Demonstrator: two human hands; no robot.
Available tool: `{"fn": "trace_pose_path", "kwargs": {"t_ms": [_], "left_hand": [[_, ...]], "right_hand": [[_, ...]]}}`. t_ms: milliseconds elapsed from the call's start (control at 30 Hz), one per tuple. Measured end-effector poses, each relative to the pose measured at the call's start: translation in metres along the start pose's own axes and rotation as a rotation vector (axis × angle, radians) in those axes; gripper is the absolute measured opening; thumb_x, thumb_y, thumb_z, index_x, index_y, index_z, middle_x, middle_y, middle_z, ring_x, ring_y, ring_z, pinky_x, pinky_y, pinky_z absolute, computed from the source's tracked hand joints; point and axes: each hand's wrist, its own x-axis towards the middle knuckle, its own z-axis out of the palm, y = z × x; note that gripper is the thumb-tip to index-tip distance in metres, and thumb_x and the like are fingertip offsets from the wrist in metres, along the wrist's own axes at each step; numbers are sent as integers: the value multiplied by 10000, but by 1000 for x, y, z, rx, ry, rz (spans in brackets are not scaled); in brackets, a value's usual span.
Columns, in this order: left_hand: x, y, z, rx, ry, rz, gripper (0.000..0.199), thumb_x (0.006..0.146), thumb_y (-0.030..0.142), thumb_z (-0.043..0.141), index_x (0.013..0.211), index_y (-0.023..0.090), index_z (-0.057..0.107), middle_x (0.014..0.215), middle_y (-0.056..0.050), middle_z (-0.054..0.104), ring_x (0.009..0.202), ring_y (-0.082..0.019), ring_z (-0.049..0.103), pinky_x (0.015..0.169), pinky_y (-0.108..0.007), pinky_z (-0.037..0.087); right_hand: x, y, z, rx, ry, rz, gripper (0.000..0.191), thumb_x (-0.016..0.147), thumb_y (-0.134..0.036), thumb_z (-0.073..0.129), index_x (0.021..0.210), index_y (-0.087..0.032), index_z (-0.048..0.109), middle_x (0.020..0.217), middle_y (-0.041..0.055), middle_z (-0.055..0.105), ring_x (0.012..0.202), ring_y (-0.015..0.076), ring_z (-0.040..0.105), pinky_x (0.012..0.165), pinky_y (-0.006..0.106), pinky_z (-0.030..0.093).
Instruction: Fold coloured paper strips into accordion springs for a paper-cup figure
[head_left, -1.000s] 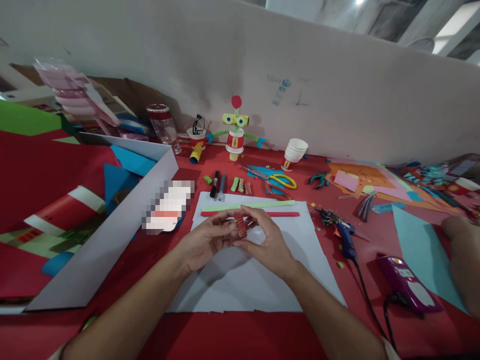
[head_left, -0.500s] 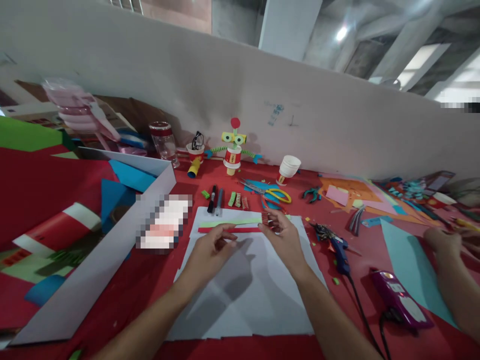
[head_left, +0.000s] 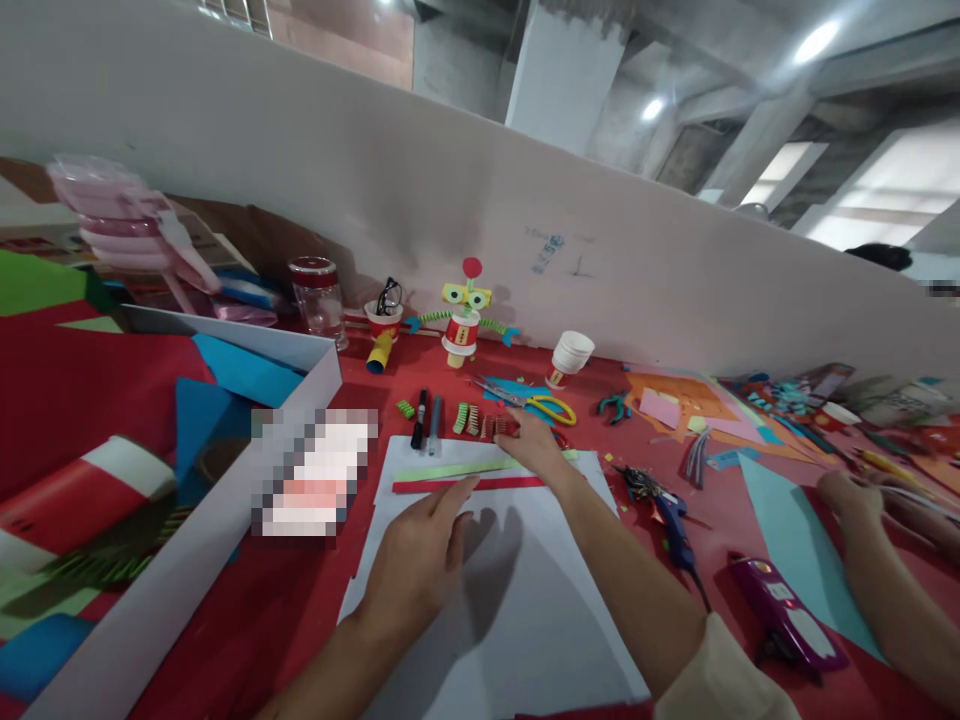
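Observation:
My right hand [head_left: 534, 446] reaches past the far edge of the white sheet [head_left: 495, 610], its fingertips closed on a small red folded paper spring [head_left: 501, 428]. Right beside that spring stands another reddish folded spring [head_left: 488, 427], with green folded springs [head_left: 461, 417] to its left. My left hand [head_left: 420, 545] hovers over the sheet, fingers loosely stretched and holding nothing. A light green paper strip [head_left: 442, 470] and a red paper strip [head_left: 420, 487] lie across the sheet's far part, just beyond the left fingertips.
Beyond are markers [head_left: 420, 420], yellow-handled scissors [head_left: 551, 407], a paper-cup robot figure [head_left: 460, 333] and stacked cups [head_left: 570, 358]. A glue gun [head_left: 677, 530] and purple device [head_left: 787, 615] lie right, near another person's hands [head_left: 855, 505]. A white-walled box [head_left: 225, 520] stands left.
My right hand has carried the red folded spring forward and left, off the sheet to the row of springs. The left hand has drawn back slightly from the strips; the view has shifted a little.

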Motion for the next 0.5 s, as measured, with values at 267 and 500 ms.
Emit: {"fn": "trace_pose_path", "kwargs": {"t_ms": [267,500], "left_hand": [[3,-1,-3,312,16,20,261,802,163,475,940,229,687,896,-96,695,845,-287,590,773,-402,427],[11,-5,-15,538,31,29,276,811,163,440,952,187,676,962,-114,661,931,-304,530,818,-417,415]], "right_hand": [[-48,1,-23,17,113,22,320,755,-199,560,1064,-192,646,1038,82,680,797,196,624,711,333,497],[-115,-22,-8,119,-109,-222,178,832,-171,519,876,-210,687,833,32,696,704,152,610,612,262,471]]}}
